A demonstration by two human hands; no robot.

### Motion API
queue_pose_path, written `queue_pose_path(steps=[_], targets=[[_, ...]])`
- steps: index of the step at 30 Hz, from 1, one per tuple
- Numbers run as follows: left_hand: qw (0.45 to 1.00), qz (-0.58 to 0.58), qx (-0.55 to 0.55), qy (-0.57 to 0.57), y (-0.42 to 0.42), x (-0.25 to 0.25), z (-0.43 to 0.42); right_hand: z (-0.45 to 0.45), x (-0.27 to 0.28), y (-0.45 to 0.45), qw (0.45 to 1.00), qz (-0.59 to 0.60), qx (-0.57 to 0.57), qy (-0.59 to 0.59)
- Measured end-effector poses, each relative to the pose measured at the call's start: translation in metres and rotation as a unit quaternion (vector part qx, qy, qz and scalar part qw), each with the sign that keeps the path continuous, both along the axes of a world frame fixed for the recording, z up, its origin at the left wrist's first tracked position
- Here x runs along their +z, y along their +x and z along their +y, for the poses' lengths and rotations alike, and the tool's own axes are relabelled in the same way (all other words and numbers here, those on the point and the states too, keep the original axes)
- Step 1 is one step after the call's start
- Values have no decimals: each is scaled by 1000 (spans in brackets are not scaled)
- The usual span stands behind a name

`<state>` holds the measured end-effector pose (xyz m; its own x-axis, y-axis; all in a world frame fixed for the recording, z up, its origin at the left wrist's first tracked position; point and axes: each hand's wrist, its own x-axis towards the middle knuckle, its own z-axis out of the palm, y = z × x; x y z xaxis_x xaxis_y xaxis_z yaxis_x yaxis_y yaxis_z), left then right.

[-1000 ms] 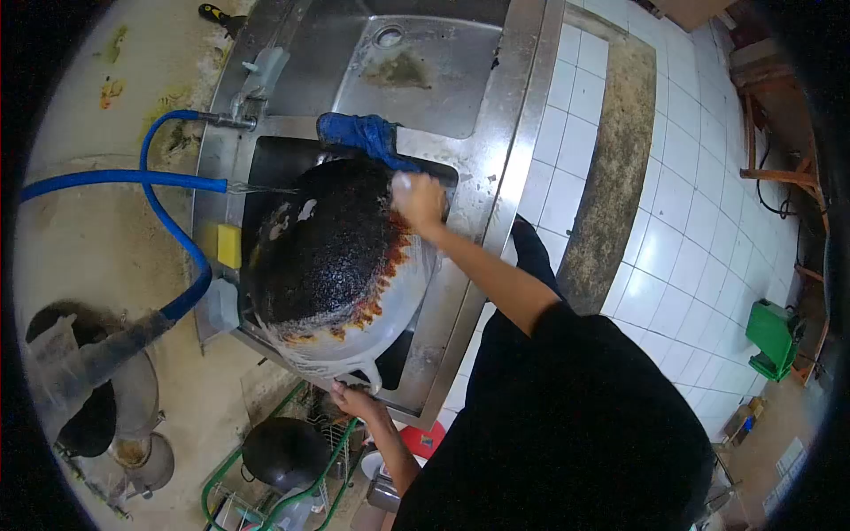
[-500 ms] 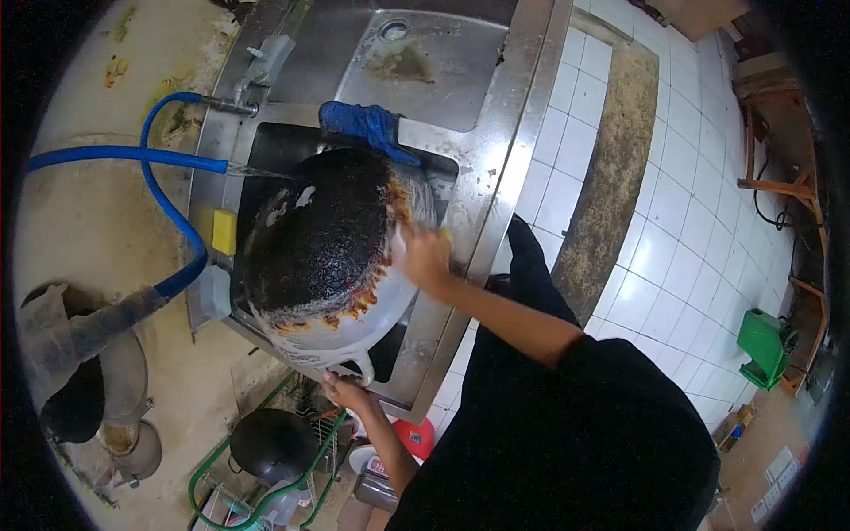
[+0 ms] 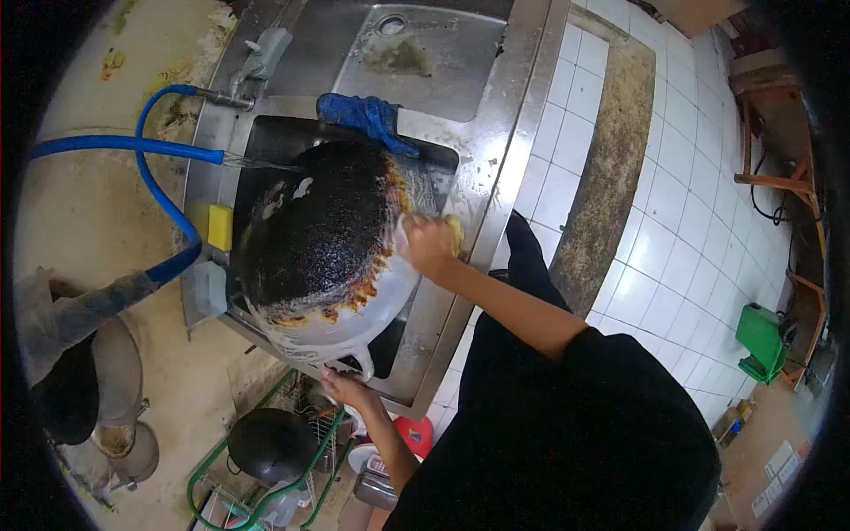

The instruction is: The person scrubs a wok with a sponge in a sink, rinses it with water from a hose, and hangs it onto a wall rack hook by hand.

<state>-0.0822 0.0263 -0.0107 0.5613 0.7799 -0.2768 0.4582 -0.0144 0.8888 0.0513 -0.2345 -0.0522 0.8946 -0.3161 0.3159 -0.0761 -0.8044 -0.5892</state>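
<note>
A large metal wok (image 3: 319, 230) lies bottom up over the sink basin, its underside burnt black with brown patches and whitish suds toward the pale rim. My right hand (image 3: 428, 246) is closed and pressed against the wok's right side. A yellow sponge (image 3: 455, 232) shows beyond its knuckles, with something white by the fingertips. Down at the near edge, my left hand (image 3: 347, 388) grips the wok beside its loop handle (image 3: 364, 358); some of those fingers are hidden under the rim.
Water runs from a blue hose (image 3: 181, 150) onto the wok. A yellow sponge block (image 3: 220, 227) and a clear plastic container (image 3: 210, 288) sit along the sink's left edge. A blue cloth (image 3: 367, 119) hangs over the divider. Below stands a rack with a dark wok (image 3: 273, 445).
My right hand has shifted slightly along the wok's side, and more of the yellow sponge shows beside it. My left hand stays at the handle. The view has moved a little.
</note>
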Motion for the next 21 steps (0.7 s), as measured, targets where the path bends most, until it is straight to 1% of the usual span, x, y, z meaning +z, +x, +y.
queue_pose_path(steps=[1, 2, 3, 5, 6, 8, 9, 10, 11, 12, 13, 14, 15, 16, 17, 19, 20, 21], targets=[[1000, -8, -3, -3, 2, -2, 0, -4, -6, 13, 1000, 0, 1, 0], [1000, -11, -5, -3, -3, 1, 3, -11, -14, 33, 995, 97, -6, 26], [1000, -9, -2, -2, -9, -8, 12, -15, -20, 46, 981, 189, -14, 49], [999, -26, 7, 32, -12, -31, 34, -15, -10, 45, 981, 189, -25, 43], [996, -32, 28, 76, -7, -31, 28, -13, -5, 30, 978, 205, -5, 45], [998, -32, 11, 61, -9, -28, 29, 4, -4, -6, 972, 228, 12, 48], [998, -33, -4, 48, 0, -10, 12, 14, -8, -24, 995, 85, 29, 39], [999, -34, 21, 15, 4, 7, -10, 19, -14, -35, 997, -59, 48, 30], [999, -32, 23, 14, 8, 10, -15, 15, -14, -28, 997, -58, 49, 29], [999, -36, 32, 4, 10, 12, -17, 8, -14, -13, 998, 14, 33, -48], [998, -37, 41, -3, 7, 14, -16, 2, -12, -1, 988, 88, 17, -122], [998, -34, 43, -1, 2, 12, -14, -6, -11, 17, 988, 91, 20, -121], [999, -35, 31, 6, 0, 8, -9, -14, -7, 40, 983, 177, 24, -44], [999, -40, 15, 12, 5, 8, -10, -20, -5, 53, 966, 256, 23, 33], [999, -44, 13, 10, 9, 9, -12, -18, 0, 46, 967, 252, 20, 32], [997, -44, 55, 9, 12, 16, -23, -3, 7, 1, 960, 277, 28, 21], [998, -53, 36, 24, 8, 5, -11, 6, 6, -25, 978, 189, 28, -78], [998, -50, 36, 22, 10, 9, -16, 3, 4, -25, 978, 192, 27, -81]])
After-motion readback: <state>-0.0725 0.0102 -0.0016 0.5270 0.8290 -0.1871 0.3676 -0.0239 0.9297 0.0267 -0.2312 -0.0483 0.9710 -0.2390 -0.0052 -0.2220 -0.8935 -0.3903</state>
